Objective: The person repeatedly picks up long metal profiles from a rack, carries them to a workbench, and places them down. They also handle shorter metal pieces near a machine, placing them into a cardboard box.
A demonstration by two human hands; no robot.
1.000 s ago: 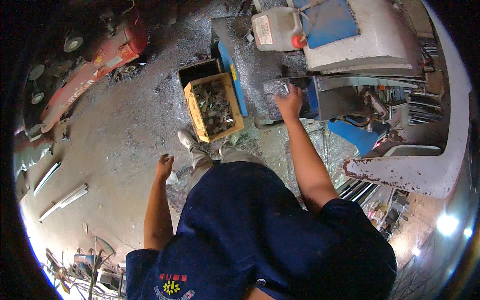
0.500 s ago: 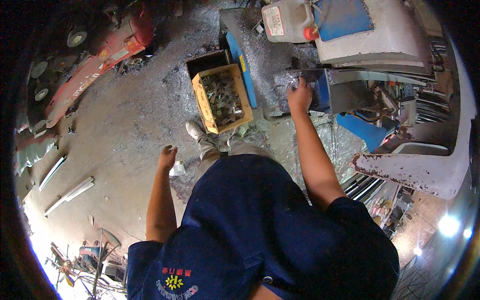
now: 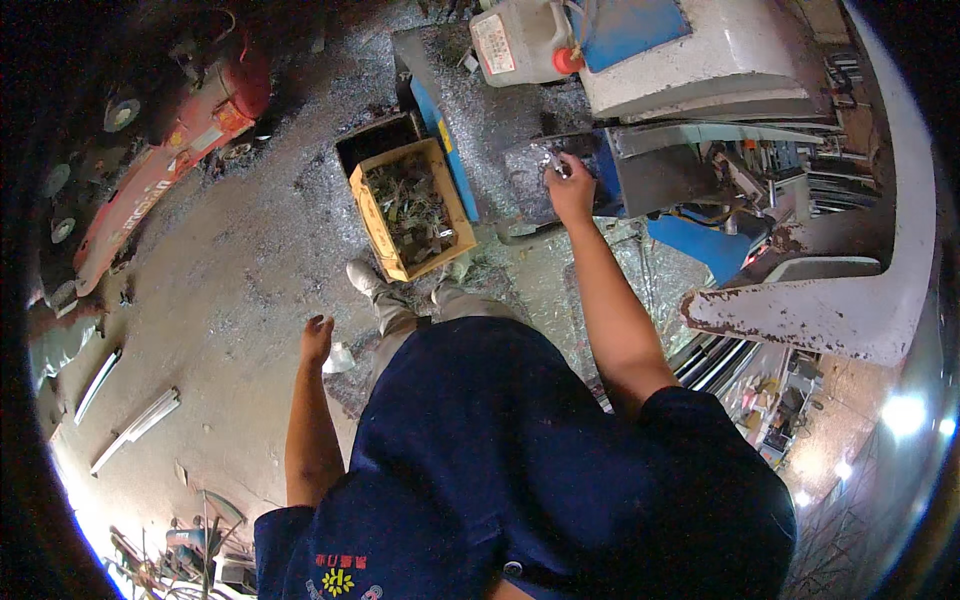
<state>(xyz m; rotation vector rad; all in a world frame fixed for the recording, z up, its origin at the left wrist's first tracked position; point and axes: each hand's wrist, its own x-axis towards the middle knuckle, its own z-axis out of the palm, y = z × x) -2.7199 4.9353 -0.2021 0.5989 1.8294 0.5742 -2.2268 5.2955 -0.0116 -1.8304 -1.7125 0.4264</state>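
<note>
My right hand (image 3: 571,190) is over a metal tray (image 3: 527,190) strewn with shiny scraps, at the side of a machine. Its fingers are closed around something small, perhaps a bright metal bit, too small to make out. My left hand (image 3: 317,340) hangs at my left side, loosely curled with fingers a little apart and nothing seen in it. Between the two, in front of my feet, stands a yellowish cardboard box (image 3: 388,252) holding many small metal offcuts (image 3: 420,205). A dark bin (image 3: 368,140) is right behind the box.
A blue panel (image 3: 445,150) leans beside the box. The white machine (image 3: 720,75) rises at right, with a rust-flecked arm (image 3: 790,312) and a plastic jug (image 3: 515,45). Red equipment (image 3: 160,185) lies far left. White profile strips (image 3: 137,428) rest on the floor.
The view has shifted, so the box and machine sit further left in the picture. My right hand stays at the tray, its fingers still closed. My left hand still hangs at my side.
</note>
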